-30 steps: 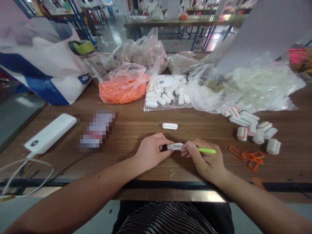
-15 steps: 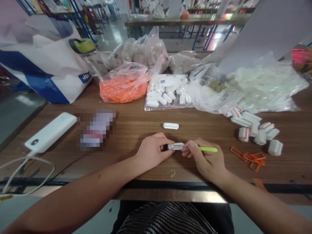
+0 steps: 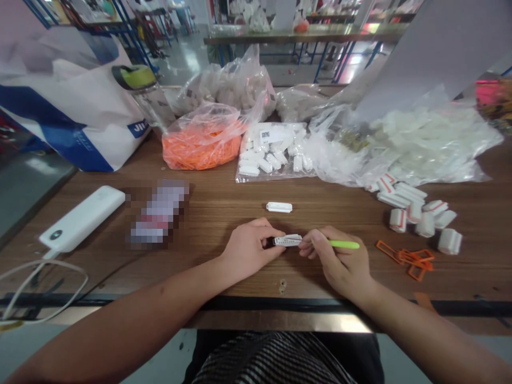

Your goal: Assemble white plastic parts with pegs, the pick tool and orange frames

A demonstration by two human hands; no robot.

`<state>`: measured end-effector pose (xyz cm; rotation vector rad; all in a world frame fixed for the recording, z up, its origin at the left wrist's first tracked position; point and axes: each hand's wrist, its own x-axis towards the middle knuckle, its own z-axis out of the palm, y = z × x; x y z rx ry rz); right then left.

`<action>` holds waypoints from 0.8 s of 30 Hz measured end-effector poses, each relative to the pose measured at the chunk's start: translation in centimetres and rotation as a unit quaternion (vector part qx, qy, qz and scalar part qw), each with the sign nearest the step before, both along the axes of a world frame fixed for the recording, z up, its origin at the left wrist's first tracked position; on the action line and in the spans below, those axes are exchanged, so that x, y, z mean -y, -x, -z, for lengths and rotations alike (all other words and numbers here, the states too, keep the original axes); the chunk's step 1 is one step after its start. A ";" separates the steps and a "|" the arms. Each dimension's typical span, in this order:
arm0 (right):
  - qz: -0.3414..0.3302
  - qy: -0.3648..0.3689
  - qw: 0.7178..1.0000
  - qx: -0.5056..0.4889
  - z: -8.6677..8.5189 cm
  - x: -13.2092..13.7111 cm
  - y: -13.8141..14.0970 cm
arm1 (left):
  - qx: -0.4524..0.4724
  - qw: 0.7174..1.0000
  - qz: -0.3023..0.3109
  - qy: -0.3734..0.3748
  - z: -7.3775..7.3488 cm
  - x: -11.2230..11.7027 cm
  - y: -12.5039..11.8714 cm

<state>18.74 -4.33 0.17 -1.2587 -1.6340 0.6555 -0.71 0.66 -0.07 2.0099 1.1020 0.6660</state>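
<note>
Left hand [image 3: 250, 248] pinches the white clip [image 3: 287, 240] by its nine-o'clock end, a sound hold; right hand [image 3: 340, 261] pinches a green stick [image 3: 344, 245] at three o'clock; clip seems light, rigid.

Head-worn view, down onto near table [image 3: 224, 202]

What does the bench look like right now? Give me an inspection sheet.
Surface: wooden table.
Job's things: small white part in left hand; green tool in right hand, pointing at the part.
Clutter: loose white part, bag of orange pieces, bag of white pieces, orange clips, power bank.
Grippers: both hands shut on their items.
Cables: white cable loops by the power bank.
Surroundings: blue-framed tables behind.
</note>
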 end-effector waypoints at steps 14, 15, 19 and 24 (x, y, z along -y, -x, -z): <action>-0.013 0.014 0.999 0.028 -0.3 -0.1 0.1 | 0.002 1.000 0.002 0.003 0.0 -0.1 0.0; -0.013 0.005 0.999 0.029 -0.2 -0.1 0.1 | 0.002 1.000 0.001 0.003 -0.1 -0.1 0.0; 0.005 -0.008 1.000 0.009 0.1 0.2 0.0 | 0.007 1.000 0.000 0.001 0.0 0.0 0.0; 0.000 0.006 1.000 0.018 -0.1 0.0 0.1 | 0.009 1.000 0.001 0.002 0.1 0.0 0.0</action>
